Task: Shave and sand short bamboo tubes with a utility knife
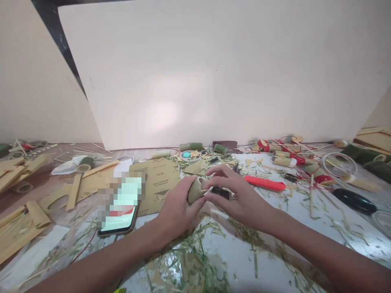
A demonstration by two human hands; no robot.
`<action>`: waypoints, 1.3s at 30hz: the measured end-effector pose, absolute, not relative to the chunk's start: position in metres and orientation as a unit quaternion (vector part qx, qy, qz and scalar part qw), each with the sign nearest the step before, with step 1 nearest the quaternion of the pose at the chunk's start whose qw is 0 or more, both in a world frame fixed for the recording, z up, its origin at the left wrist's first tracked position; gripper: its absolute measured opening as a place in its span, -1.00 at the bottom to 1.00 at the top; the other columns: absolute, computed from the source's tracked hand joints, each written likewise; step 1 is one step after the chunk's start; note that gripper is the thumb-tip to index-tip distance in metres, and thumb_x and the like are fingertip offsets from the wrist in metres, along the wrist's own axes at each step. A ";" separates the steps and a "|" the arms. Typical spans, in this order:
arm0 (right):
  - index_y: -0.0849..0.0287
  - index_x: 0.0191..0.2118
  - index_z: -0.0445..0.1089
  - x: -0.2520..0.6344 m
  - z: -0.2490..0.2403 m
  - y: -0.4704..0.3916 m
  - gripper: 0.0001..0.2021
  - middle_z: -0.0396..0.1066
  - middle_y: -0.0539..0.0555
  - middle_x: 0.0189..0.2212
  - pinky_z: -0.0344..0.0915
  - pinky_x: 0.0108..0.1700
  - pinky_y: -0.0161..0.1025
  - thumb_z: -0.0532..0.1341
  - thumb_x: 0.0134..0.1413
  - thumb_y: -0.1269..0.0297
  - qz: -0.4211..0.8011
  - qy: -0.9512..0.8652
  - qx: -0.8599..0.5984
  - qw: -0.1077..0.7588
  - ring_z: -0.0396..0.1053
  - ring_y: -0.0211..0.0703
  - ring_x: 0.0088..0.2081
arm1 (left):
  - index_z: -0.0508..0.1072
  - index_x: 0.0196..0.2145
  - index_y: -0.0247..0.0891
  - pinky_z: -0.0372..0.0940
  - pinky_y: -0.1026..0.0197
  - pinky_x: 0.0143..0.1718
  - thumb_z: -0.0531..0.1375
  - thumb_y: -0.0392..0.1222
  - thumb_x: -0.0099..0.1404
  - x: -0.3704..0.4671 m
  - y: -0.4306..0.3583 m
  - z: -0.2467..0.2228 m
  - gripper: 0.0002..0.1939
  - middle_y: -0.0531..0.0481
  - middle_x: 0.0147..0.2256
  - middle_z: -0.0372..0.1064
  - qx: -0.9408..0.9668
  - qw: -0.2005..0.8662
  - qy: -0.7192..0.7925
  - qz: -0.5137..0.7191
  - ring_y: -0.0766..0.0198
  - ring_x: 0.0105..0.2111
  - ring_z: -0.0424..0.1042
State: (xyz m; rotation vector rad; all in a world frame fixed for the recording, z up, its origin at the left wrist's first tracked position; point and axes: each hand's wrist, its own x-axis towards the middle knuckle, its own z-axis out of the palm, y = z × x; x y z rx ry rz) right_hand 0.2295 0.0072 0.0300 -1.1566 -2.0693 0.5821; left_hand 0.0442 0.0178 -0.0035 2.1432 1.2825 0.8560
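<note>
Green shavings (189,260) litter the table (275,260) up front; left hand (175,209) and right hand (236,195) both pinch the bamboo piece (195,190), phone (120,211) just beside.

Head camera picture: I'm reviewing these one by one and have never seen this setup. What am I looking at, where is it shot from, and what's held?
There is no machine here. The single picture comes from a camera worn on a person's head, looking forward and down at their own two bare hands.

The left hand grips a short bamboo tube. The right hand meets it at the tube's end, with a small dark object under its fingers; what that object is cannot be told.

They work over a littered table strewn with green shavings. Nearby lie a phone, a sheet of sandpaper, a red cutter and more bamboo pieces wound with red wire. Pale boards stand behind.
</note>
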 end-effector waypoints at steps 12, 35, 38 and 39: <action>0.10 -0.50 0.47 0.228 0.047 0.014 -0.75 0.50 0.07 -0.11 0.31 -0.10 -0.11 0.22 0.13 0.13 0.345 -0.651 -0.498 0.457 0.43 -0.04 -0.09 | 0.30 0.06 -0.23 0.30 0.05 -0.14 0.14 0.01 0.31 0.044 0.012 -0.007 -0.57 -0.10 -0.12 0.47 0.775 0.232 0.498 0.312 0.07 -0.17 0.44; 0.13 -0.35 0.43 0.337 0.016 0.068 -0.86 0.44 0.11 -0.40 0.13 -0.42 -0.23 0.25 -0.04 0.20 0.088 -0.790 -0.606 0.019 0.36 -0.05 -0.40 | 0.22 -0.23 -0.19 0.28 0.24 -0.42 0.10 0.10 0.34 0.037 0.015 -0.007 -0.70 0.10 -0.49 0.25 0.664 0.506 0.381 0.397 0.35 -0.51 0.30; 0.13 -0.45 0.35 0.342 0.012 0.074 -0.89 0.41 0.09 -0.45 0.12 -0.41 -0.24 0.17 0.04 0.25 0.104 -0.801 -0.589 0.024 0.33 -0.11 -0.43 | 0.26 -0.26 -0.22 0.26 0.24 -0.45 0.14 0.13 0.29 0.037 0.017 -0.009 -0.66 0.07 -0.47 0.26 0.646 0.541 0.357 0.403 0.35 -0.50 0.29; 0.13 -0.46 0.32 0.342 0.014 0.075 -0.85 0.40 0.07 -0.48 0.12 -0.42 -0.25 0.13 0.09 0.24 0.107 -0.803 -0.586 0.025 0.32 -0.13 -0.45 | 0.28 -0.26 -0.23 0.27 0.25 -0.45 0.16 0.13 0.28 0.037 0.018 -0.009 -0.65 0.06 -0.46 0.26 0.637 0.553 0.353 0.404 0.34 -0.49 0.29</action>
